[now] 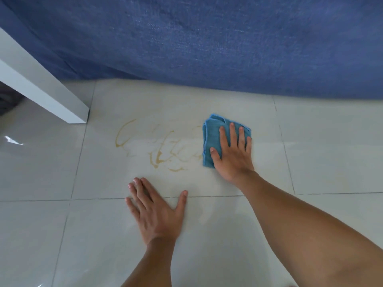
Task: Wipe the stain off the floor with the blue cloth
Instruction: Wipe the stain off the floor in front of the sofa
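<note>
With its fingers (pixel 231 133) spread flat and pressing down, the right hand (pixel 233 154) pins the blue cloth (pixel 213 137) to the floor (pixel 331 146); it does not pinch or bunch the fabric, only holds it under the palm and fingertips. The left hand (pixel 154 212) lies open too, fingers splayed on bare tile nearer the person, holding nothing and seemingly used as a prop.

The cloth sits folded into a thick pad at the right edge of the stain (pixel 157 150), touching its nearest streaks. The stain is a loose scribble of thin yellowish-brown lines stretching leftward across one pale tile, most of it uncovered.

The cloth looks soft, light and limp, probably a microfibre, so it should slide easily on the glossy tile and could unfold or slip out unless weight stays on its middle. A flat palm over the centre of the pad seems the best hold. The streaks look thin, though whether they are wet or dried I cannot tell.

Counted: one cloth, one stain, two hands. Beyond them, one blue fabric drape (pixel 207 42) hangs along the far side, and one white furniture leg (pixel 47 94) stands at the left.
</note>
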Demonstrator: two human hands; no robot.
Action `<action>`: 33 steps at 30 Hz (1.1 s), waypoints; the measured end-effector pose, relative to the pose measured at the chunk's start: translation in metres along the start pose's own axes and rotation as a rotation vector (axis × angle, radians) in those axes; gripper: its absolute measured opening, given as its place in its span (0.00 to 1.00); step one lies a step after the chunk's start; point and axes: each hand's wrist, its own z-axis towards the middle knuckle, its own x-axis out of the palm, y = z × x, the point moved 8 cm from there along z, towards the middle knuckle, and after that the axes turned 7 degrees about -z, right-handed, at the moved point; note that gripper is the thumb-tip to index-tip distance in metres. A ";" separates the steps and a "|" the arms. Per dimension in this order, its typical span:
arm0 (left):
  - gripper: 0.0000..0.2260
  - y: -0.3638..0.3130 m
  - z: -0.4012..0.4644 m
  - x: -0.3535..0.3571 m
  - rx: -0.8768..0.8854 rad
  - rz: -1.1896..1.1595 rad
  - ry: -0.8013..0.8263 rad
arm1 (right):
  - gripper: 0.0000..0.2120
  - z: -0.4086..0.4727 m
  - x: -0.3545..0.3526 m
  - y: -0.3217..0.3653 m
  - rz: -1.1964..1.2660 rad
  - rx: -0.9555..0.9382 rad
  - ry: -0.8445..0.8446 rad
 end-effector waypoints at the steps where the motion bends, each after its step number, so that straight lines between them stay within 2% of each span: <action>1: 0.52 0.001 0.000 0.000 -0.001 -0.004 -0.004 | 0.36 -0.010 0.001 0.009 -0.007 -0.057 0.002; 5: 0.52 0.001 -0.001 -0.001 -0.006 -0.007 -0.005 | 0.37 -0.048 0.011 0.006 -0.052 -0.184 0.027; 10: 0.53 -0.003 0.001 -0.004 -0.009 -0.017 0.014 | 0.37 -0.024 0.006 -0.044 -0.027 -0.013 0.097; 16: 0.52 0.001 -0.001 -0.004 -0.007 -0.034 0.009 | 0.37 0.009 -0.002 -0.019 0.051 0.085 0.124; 23: 0.52 0.002 0.001 -0.003 -0.012 -0.040 -0.006 | 0.37 0.026 -0.014 0.033 0.037 -0.049 0.137; 26: 0.52 0.002 0.000 -0.002 -0.013 -0.036 -0.006 | 0.37 0.010 -0.012 0.046 0.027 -0.146 0.078; 30: 0.52 0.002 0.001 -0.001 -0.016 -0.038 -0.011 | 0.36 -0.022 -0.003 0.031 -0.004 -0.198 0.003; 33: 0.52 0.001 0.001 -0.001 -0.006 -0.029 -0.003 | 0.37 -0.020 -0.001 0.004 0.020 -0.115 0.036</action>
